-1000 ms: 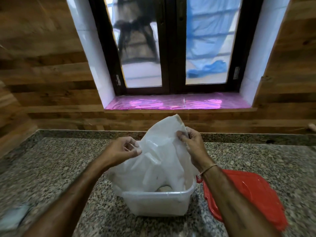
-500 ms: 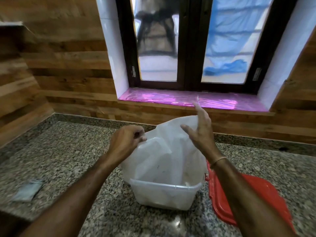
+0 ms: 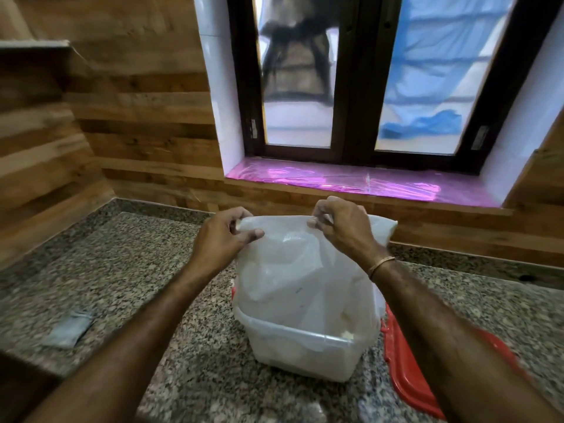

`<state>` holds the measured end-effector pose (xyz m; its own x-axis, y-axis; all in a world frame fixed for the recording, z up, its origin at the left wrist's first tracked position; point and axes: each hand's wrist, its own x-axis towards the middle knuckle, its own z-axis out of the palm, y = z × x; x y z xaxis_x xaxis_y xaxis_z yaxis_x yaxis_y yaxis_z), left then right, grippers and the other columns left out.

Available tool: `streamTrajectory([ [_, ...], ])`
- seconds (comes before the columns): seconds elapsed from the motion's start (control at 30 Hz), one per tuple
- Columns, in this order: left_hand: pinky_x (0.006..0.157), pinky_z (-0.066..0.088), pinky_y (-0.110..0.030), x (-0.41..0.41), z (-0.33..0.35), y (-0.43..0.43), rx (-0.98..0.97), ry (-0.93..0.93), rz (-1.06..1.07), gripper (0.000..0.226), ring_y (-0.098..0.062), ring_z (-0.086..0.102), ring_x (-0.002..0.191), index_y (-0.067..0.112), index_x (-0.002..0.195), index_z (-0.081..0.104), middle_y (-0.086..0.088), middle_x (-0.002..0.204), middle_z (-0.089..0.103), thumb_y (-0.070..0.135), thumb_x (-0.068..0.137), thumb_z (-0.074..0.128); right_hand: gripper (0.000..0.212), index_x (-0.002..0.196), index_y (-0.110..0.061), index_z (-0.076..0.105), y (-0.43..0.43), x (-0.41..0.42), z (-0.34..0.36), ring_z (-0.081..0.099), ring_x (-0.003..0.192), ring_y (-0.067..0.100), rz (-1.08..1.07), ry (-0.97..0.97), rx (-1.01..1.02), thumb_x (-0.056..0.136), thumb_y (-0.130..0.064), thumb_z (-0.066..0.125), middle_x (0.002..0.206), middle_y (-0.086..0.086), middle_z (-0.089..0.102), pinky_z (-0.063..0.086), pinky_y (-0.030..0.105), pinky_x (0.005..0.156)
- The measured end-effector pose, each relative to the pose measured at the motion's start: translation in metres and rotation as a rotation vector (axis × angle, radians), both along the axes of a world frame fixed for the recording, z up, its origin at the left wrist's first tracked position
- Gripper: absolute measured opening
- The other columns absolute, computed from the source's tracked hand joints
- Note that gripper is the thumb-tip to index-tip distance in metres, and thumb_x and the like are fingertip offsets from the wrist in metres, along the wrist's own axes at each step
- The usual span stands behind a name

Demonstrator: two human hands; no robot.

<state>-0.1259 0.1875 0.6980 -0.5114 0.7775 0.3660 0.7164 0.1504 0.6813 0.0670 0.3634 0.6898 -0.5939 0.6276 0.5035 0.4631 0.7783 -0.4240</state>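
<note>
I pinch the plastic bag's (image 3: 305,279) top edge with both hands, left hand (image 3: 222,239) and right hand (image 3: 345,230) apart, directly above the container (image 3: 305,349).

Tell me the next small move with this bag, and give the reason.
Probably draw the hands apart to spread the bag's mouth. The left hand and right hand each pinch the top edge of the translucent plastic bag, which stands in the clear container with that edge straight between them. The red lid lies beside it.
</note>
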Motion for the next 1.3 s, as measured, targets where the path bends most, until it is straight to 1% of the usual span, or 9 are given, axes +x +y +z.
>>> streamTrajectory([
  [0.1,0.063,0.055,-0.034,0.003,-0.006,-0.001,0.057,-0.024,0.019,0.015,-0.008,0.063,0.068,0.029,0.077,0.069,0.012,0.073,0.07,0.035,0.076,0.083,0.019,0.084,-0.033,0.064,-0.016,-0.013,0.01,0.06,0.087,0.009,0.162,-0.053,-0.107,0.087,-0.048,0.076,0.09,-0.013,0.066,0.041,0.042,0.098],
  [0.17,0.061,0.049,-0.027,0.009,-0.006,0.005,0.114,-0.038,0.02,0.014,-0.006,0.06,0.068,0.027,0.079,0.069,0.012,0.074,0.069,0.032,0.078,0.082,0.023,0.079,-0.033,0.063,-0.023,-0.025,0.011,0.061,0.079,0.006,0.181,-0.052,-0.075,0.085,-0.051,0.077,0.08,-0.014,0.067,0.047,0.042,0.094],
  [0.23,0.064,0.051,-0.022,0.012,-0.005,0.009,0.173,-0.115,-0.018,0.013,-0.006,0.064,0.078,0.027,0.092,0.069,0.01,0.087,0.071,0.03,0.085,0.08,0.029,0.072,-0.031,0.059,-0.02,-0.03,0.008,0.056,0.068,0.002,0.117,0.007,-0.053,0.084,-0.048,0.079,0.066,-0.015,0.06,0.051,0.038,0.088],
  [0.37,0.088,0.059,-0.028,0.002,-0.019,-0.008,0.129,-0.319,-0.092,0.043,-0.01,0.068,0.105,0.023,0.127,0.059,0.007,0.116,0.069,0.028,0.089,0.078,0.031,0.072,-0.025,0.061,-0.008,-0.024,0.004,0.059,0.066,0.008,0.011,0.12,-0.071,0.083,-0.047,0.081,0.062,-0.015,0.059,0.055,0.048,0.087],
  [0.63,0.079,0.064,-0.046,0.006,-0.071,-0.029,0.019,-0.326,-0.028,0.008,-0.018,0.074,0.086,0.02,0.09,0.073,0.001,0.09,0.077,0.018,0.086,0.08,0.029,0.072,-0.029,0.059,-0.011,-0.021,0.009,0.051,0.067,-0.003,-0.048,0.132,-0.105,0.084,-0.043,0.081,0.063,-0.016,0.055,0.038,0.043,0.095],
  [0.87,0.066,0.059,-0.039,0.014,-0.077,-0.027,0.114,-0.386,0.164,0.025,-0.015,0.06,0.065,0.015,0.066,0.063,0.0,0.068,0.068,0.012,0.08,0.084,0.03,0.069,-0.023,0.066,-0.011,-0.022,0.009,0.058,0.071,0.003,-0.003,0.093,-0.179,0.083,-0.044,0.082,0.064,-0.013,0.063,0.045,0.045,0.094],
  [1.0,0.065,0.055,-0.038,0.025,-0.079,-0.021,0.149,-0.415,0.118,0.032,-0.014,0.052,0.064,0.009,0.064,0.056,-0.001,0.063,0.058,0.008,0.08,0.084,0.028,0.068,-0.024,0.068,-0.013,-0.015,0.002,0.061,0.072,0.008,-0.052,0.074,-0.165,0.084,-0.043,0.081,0.065,-0.011,0.065,0.043,0.038,0.09],
  [1.17,0.061,0.053,-0.032,0.019,-0.085,-0.014,0.067,-0.397,0.266,0.021,-0.017,0.062,0.066,0.012,0.071,0.067,0.0,0.071,0.071,0.015,0.08,0.085,0.032,0.064,-0.026,0.065,-0.019,-0.006,0.0,0.063,0.072,0.007,0.032,-0.038,-0.187,0.084,-0.044,0.081,0.061,-0.011,0.065,0.033,0.042,0.095],
  [1.3,0.067,0.055,-0.033,0.023,-0.078,-0.016,0.133,-0.371,0.195,0.012,-0.017,0.066,0.077,0.019,0.086,0.068,0.001,0.084,0.072,0.024,0.087,0.079,0.029,0.067,-0.028,0.064,-0.019,-0.003,-0.005,0.055,0.068,-0.001,-0.106,0.09,-0.12,0.083,-0.044,0.082,0.059,-0.015,0.058,0.032,0.039,0.091],
])
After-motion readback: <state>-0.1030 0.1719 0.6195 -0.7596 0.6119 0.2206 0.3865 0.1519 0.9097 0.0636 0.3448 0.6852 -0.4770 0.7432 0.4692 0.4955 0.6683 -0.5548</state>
